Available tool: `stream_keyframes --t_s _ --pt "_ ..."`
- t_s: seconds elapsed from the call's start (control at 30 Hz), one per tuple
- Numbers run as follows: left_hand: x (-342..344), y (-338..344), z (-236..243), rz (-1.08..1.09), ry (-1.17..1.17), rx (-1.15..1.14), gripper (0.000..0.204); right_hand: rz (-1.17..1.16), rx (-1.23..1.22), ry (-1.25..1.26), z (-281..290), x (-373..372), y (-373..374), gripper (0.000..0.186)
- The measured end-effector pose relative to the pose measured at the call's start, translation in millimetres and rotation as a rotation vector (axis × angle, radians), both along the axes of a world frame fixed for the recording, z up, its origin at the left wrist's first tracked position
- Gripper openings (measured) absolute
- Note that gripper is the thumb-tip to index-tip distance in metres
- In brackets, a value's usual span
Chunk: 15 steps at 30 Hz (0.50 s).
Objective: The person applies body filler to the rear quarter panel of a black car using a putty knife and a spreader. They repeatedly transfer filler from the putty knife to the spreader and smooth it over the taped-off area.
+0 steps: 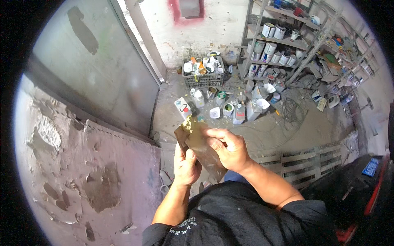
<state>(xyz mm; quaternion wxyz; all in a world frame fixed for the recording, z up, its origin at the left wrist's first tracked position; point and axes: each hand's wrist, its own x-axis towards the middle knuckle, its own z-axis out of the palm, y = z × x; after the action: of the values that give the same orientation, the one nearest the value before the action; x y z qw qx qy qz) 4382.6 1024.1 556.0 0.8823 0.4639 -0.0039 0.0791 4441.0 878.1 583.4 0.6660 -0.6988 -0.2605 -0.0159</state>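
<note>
In front of my chest, both hands are closed on a thin brown sheet (pixel 210 157). Yellow-green paste (pixel 188 124) clings to its far end. My left hand (pixel 188 167) grips the left edge, thumb on top. From the right side, my right hand (pixel 230 149) pinches the sheet between thumb and fingers. The left part is darker and looks folded; I cannot tell whether it is one bent sheet or two pieces. Just beyond the far end stands a pale rectangular can (pixel 183 107) with a red spot.
Open tins and jugs (pixel 239 112) crowd the floor ahead, before a packed grey crate (pixel 204 80). A shelf (pixel 283 40) of paint cans is far right, near a coiled hose (pixel 292 112). A grey panel (pixel 94 61) and peeling surface (pixel 135 176) line the left; a slatted pallet (pixel 299 166) lies right.
</note>
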Motion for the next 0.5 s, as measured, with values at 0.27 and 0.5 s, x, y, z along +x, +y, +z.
stream_keyframes --t_s 0.27,0.5 --pt "105 -30 5 -0.002 -0.188 0.053 0.088 0.196 0.365 0.331 -5 85 -14 0.032" --pt "132 -32 4 0.087 -0.043 -0.075 0.076 0.145 0.236 0.064 -15 148 -16 0.038"
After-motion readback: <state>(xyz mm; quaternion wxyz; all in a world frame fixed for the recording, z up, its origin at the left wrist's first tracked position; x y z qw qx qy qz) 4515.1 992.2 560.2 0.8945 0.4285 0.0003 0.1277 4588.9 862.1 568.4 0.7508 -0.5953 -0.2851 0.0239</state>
